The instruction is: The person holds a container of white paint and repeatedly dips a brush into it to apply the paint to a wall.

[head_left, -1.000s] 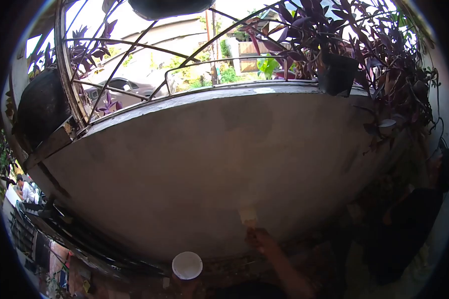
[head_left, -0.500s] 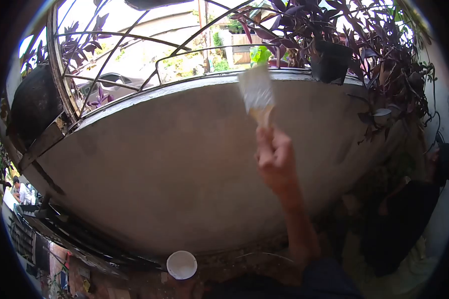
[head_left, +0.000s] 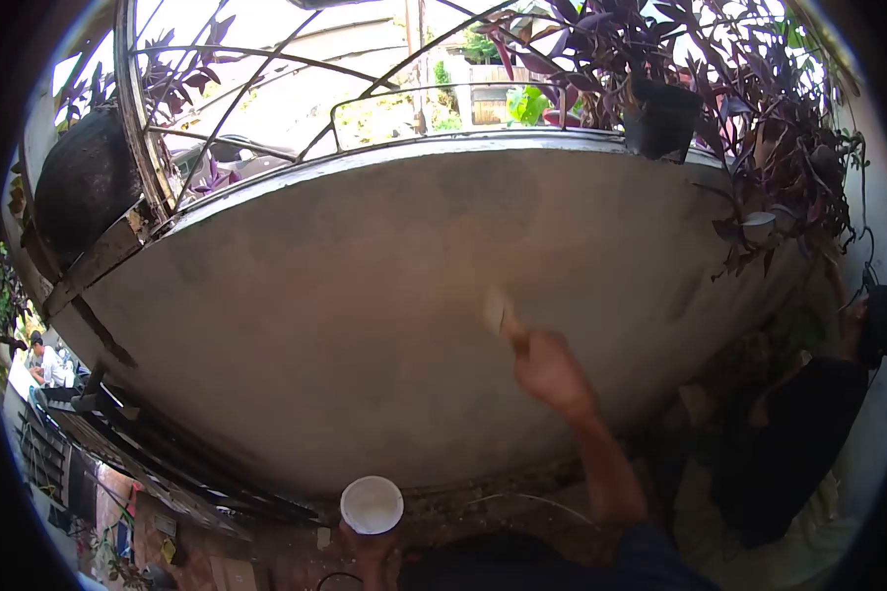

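Note:
A wide grey-brown wall (head_left: 345,286) fills the middle of the head view. My right hand (head_left: 554,372) is closed round the handle of a paintbrush (head_left: 503,313), which is blurred and points up and left in front of the wall. Low in the view, my left hand (head_left: 370,548) holds a white cup (head_left: 372,505) from below, its open top facing me. Pale white contents show inside the cup.
Metal bars (head_left: 256,69) and a white ledge (head_left: 404,146) top the wall. A black pot (head_left: 662,120) with purple plants hangs at upper right, a dark round pot (head_left: 87,187) at left. Another person in dark clothes (head_left: 793,443) is at right; someone in white (head_left: 51,364) is far left.
My right hand has moved down with the paintbrush, from near the ledge to the wall's middle. The cup in my left hand sits slightly higher and further right in view.

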The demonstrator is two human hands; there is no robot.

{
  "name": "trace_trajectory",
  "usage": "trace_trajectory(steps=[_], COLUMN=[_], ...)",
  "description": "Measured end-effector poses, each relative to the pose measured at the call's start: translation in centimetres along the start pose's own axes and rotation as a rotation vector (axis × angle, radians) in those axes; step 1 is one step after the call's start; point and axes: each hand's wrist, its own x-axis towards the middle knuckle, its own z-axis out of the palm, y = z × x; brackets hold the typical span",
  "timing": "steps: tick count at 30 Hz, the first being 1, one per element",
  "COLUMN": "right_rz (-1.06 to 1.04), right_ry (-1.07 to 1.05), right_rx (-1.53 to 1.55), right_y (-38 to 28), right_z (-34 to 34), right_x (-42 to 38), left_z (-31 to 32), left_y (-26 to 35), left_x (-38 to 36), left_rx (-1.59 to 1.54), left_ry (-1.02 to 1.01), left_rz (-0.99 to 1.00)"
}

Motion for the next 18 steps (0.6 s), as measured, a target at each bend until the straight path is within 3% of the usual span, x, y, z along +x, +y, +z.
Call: trace_trajectory(steps=[1,3,6,9,11,12,14,17,18], right_rz=[0.095,-0.100,-0.115,-0.039,-0.003,0.196,0.223,0.320,0.244], right_ry=[0.093,0.438,0.379,0.324,0.236,0.005,-0.398,-0.613,-0.542], right_rx=[-0.022,-0.002,0.092,-0.096,-0.225,-0.217,-0.203,-0.269,-0.269], right_y=[-3.0,-7.1,-9.4,-3.1,3.7,5.7,10.0,14.7,14.0], right_z=[-2.0,-4.6,-6.2,1.3,8.5,10.7,13.2,16.3,15.3], right_x=[0.4,0.1,0.1,1.6,0.0,-1.6,-4.5,-5.7,-4.5], left_z=[-0.1,0.1,0.7,0.5,0.1,-0.2,-0.4,-0.7,-0.5], left_y=[1.4,3.4,0.2,0.0,-0.9,-2.5,-2.5,0.6,0.2], left_x=[0.4,1.0,0.5,-0.3,-0.9,-1.1,-1.3,-0.5,-0.4], left_rx=[0.006,-0.075,-0.106,-0.027,0.061,0.068,0.076,0.005,-0.082], left_ry=[-0.005,-0.157,-0.296,-0.292,-0.251,-0.293,-0.328,-0.237,-0.200], left_rz=[-0.002,-0.073,-0.083,-0.049,-0.032,-0.016,-0.008,-0.055,-0.072])
